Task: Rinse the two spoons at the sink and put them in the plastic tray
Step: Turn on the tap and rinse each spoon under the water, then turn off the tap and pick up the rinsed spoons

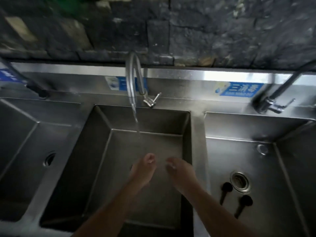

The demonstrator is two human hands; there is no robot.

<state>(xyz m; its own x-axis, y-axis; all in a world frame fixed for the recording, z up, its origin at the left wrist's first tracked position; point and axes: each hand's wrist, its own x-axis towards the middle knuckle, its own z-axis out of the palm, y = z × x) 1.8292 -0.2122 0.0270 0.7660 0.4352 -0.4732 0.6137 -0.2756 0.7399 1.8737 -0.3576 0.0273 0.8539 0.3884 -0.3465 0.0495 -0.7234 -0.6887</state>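
Note:
Two dark spoons lie in the right basin near its drain: one spoon point(225, 191) on the left, the other spoon point(243, 205) to its right, both with bowls pointing away from me. My left hand point(142, 170) and my right hand point(181, 171) hang over the middle basin point(102, 151), below the water stream point(136, 122) from the curved faucet point(132, 77). Both hands hold nothing, and their fingers look drawn together and pointing forward. No plastic tray is in view.
A left basin point(25, 151) with a drain hole and a right basin point(282, 168) with a round strainer point(239, 181) flank the middle one. Another tap point(273, 103) stands at the back right. A dark stone wall point(188, 31) rises behind the steel backsplash.

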